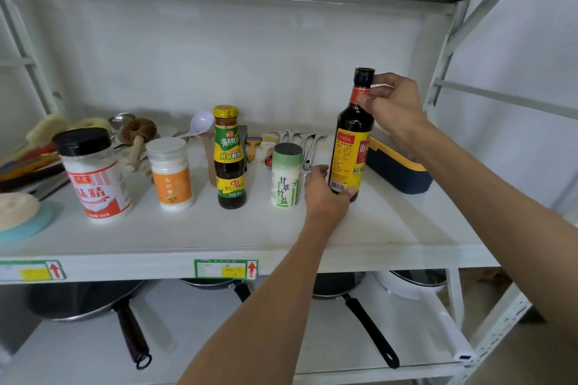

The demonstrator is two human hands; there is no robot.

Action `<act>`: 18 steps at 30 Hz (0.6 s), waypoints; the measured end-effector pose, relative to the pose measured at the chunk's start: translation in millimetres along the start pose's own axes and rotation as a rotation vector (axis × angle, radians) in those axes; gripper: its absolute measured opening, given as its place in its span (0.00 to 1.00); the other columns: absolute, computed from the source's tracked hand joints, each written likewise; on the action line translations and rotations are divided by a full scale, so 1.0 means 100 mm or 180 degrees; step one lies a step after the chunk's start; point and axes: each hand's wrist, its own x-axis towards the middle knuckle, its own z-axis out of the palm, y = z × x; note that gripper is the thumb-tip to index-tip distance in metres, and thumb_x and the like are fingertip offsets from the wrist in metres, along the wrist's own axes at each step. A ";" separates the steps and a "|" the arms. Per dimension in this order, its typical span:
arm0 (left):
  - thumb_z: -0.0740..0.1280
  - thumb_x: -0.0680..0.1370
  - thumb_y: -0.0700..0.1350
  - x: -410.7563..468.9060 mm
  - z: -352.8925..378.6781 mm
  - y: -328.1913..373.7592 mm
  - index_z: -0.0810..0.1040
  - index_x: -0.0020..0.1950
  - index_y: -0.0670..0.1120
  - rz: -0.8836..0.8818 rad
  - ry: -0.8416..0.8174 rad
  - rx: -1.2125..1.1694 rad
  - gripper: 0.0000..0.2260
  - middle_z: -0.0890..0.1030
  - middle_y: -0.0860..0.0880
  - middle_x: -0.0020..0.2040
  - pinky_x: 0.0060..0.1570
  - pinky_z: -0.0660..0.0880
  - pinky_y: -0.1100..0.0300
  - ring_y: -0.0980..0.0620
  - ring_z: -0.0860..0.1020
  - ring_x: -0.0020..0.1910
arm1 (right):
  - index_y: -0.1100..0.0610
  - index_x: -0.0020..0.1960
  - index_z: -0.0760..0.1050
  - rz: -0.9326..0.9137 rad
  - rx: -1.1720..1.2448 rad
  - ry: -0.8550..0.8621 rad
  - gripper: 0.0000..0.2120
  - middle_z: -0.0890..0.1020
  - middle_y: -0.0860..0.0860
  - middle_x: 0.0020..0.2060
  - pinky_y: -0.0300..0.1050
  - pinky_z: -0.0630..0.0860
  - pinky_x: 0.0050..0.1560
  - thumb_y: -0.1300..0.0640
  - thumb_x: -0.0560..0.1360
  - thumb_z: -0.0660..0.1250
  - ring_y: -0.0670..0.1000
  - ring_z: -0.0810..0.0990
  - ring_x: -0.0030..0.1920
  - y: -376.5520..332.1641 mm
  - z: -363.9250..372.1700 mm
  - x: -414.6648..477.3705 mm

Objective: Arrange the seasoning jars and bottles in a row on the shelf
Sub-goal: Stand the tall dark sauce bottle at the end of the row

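Observation:
A tall dark soy sauce bottle (353,141) stands at the right end of a row on the white shelf (219,228). My right hand (394,103) grips its neck near the cap, and my left hand (325,194) wraps its base. To its left stand a green-and-white salt shaker (286,175), a dark oyster sauce bottle with a yellow cap (230,159), a white jar with an orange label (170,173), and a black-lidded jar with a red-and-white label (97,175).
Behind the row lie brushes (47,131), a wooden dipper (137,141), a white ladle (198,123) and metal utensils (300,141). A navy and yellow box (397,172) sits right of the soy sauce bottle. A round pad (22,216) lies far left. Pans (87,303) rest on the lower shelf.

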 end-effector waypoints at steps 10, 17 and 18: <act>0.75 0.72 0.41 -0.03 0.00 0.02 0.70 0.67 0.45 0.0117 -0.0101 0.0014 0.27 0.77 0.48 0.61 0.53 0.70 0.63 0.54 0.73 0.54 | 0.60 0.59 0.78 -0.0295 -0.0441 0.0076 0.16 0.83 0.51 0.48 0.47 0.79 0.56 0.58 0.73 0.73 0.51 0.82 0.50 0.07 0.08 0.01; 0.69 0.76 0.37 -0.05 -0.01 0.04 0.71 0.68 0.44 0.0176 -0.0220 0.0063 0.21 0.78 0.47 0.60 0.41 0.68 0.73 0.54 0.73 0.51 | 0.62 0.61 0.78 -0.0272 -0.0359 0.0333 0.19 0.83 0.54 0.52 0.40 0.78 0.54 0.59 0.72 0.74 0.48 0.80 0.49 0.08 0.12 -0.01; 0.69 0.77 0.37 -0.05 -0.02 0.04 0.71 0.68 0.44 0.0188 -0.0218 0.0076 0.21 0.78 0.47 0.60 0.39 0.67 0.75 0.54 0.73 0.51 | 0.62 0.61 0.78 -0.0305 -0.0386 0.0361 0.19 0.83 0.54 0.53 0.39 0.77 0.53 0.59 0.72 0.74 0.47 0.80 0.49 0.07 0.12 -0.02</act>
